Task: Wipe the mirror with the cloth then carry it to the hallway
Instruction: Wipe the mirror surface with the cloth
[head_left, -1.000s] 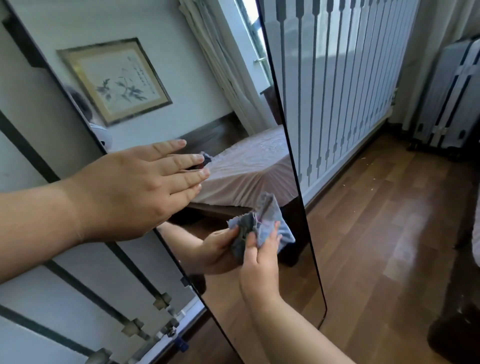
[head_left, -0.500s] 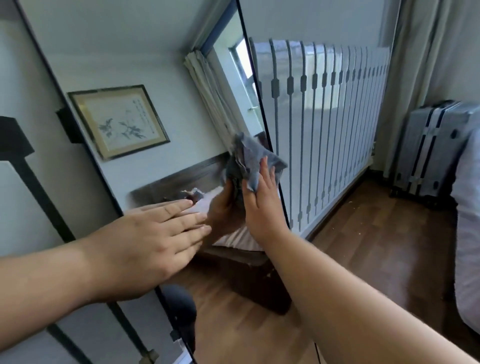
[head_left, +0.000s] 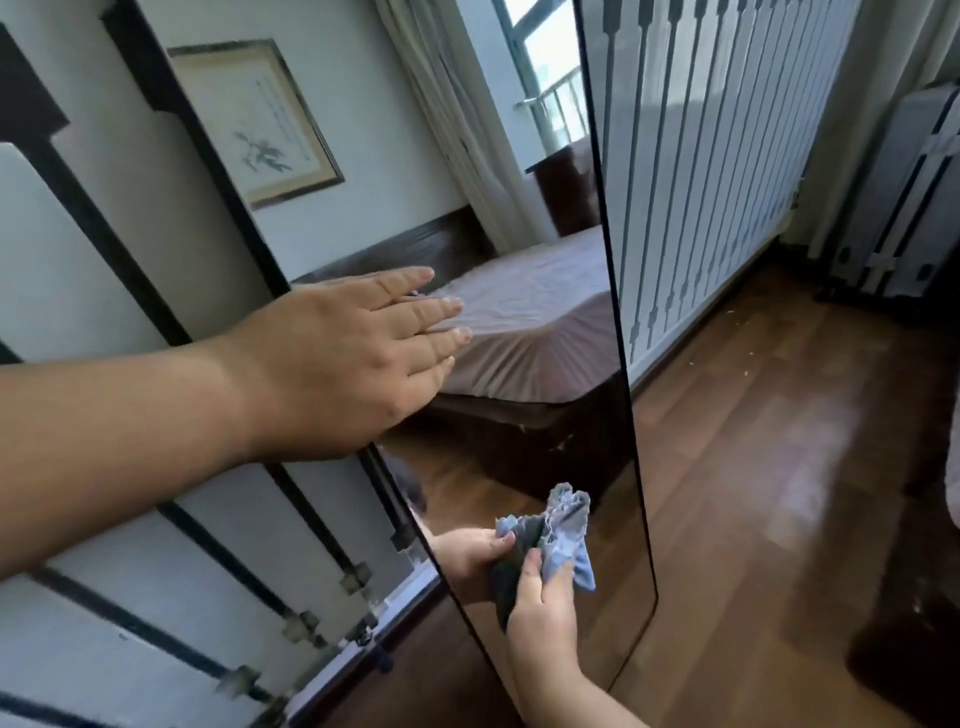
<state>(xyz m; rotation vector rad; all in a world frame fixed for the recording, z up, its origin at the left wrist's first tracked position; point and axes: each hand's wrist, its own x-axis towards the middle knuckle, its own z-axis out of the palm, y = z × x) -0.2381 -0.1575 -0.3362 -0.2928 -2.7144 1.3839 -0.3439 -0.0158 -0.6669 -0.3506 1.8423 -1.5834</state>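
Note:
A tall black-framed mirror (head_left: 530, 218) leans against the white panelled wall and fills the middle of the view. It reflects a bed, a framed picture and a window. My left hand (head_left: 337, 358) lies flat with fingers spread on the mirror's left edge at mid height. My right hand (head_left: 540, 597) presses a crumpled blue-grey cloth (head_left: 563, 535) against the lower part of the glass. The reflection of that hand and cloth shows just to the left of them.
A white wall panel with dark vertical bars (head_left: 717, 171) stands right of the mirror. A grey suitcase (head_left: 904, 197) stands at the far right against a curtain. Wooden floor (head_left: 779, 467) spreads to the right, with small crumbs near the wall.
My right hand has swept the cloth from the upper middle of the glass down to the lower part. My left hand has stayed on the mirror's left edge.

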